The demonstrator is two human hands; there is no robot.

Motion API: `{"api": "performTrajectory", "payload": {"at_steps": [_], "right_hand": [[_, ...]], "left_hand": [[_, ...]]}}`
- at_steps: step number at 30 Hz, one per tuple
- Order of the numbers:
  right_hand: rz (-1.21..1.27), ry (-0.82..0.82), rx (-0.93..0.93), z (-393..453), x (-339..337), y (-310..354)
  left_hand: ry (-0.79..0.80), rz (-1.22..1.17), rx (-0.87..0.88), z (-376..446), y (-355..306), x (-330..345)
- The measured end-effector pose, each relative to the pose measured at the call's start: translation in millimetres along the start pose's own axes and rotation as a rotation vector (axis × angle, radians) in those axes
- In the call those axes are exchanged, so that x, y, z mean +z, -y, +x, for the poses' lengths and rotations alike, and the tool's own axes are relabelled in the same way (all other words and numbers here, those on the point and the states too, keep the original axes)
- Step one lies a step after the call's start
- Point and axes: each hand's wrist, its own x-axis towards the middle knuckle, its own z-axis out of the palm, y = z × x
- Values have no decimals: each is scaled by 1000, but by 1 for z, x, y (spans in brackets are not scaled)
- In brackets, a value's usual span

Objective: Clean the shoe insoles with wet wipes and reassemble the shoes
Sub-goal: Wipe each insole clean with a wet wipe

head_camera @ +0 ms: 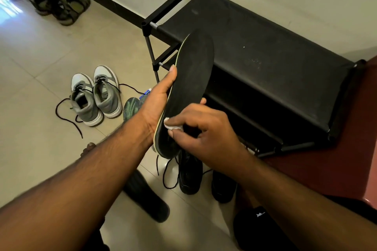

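Note:
My left hand (158,98) grips a long black insole (191,79) by its pale left edge and holds it up, toe end away from me. My right hand (206,128) pinches a small white wet wipe (170,125) against the insole's heel end. Below them a pair of black shoes (190,175) with loose laces stands on the floor. A second dark insole (145,197) lies on the tiles under my left forearm. A green patterned insole (130,108) lies beside a pair of grey and white sneakers (95,96).
A black fabric shoe rack (265,57) stands against the wall on the right. Olive sandals (61,4) sit in the far left corner. A blue and white packet (147,92) peeks out behind my left hand. A reddish surface (346,159) borders the rack.

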Motion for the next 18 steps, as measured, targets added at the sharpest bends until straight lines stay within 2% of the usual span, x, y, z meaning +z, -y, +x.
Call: {"api": "performTrajectory", "payload": {"at_steps": [2, 5, 8, 12, 18], "right_hand": [[68, -31, 4, 4, -5, -2], [130, -236, 143, 13, -18, -11], [52, -309, 201, 15, -25, -17], [-62, -175, 31, 10, -16, -12], [-35, 111, -152, -6, 2, 7]], "left_hand": [[20, -21, 7, -1, -1, 1], [66, -37, 35, -5, 5, 8], [118, -33, -19, -9, 13, 15], [132, -36, -65, -10, 10, 10], [-26, -55, 21, -6, -1, 4]]}}
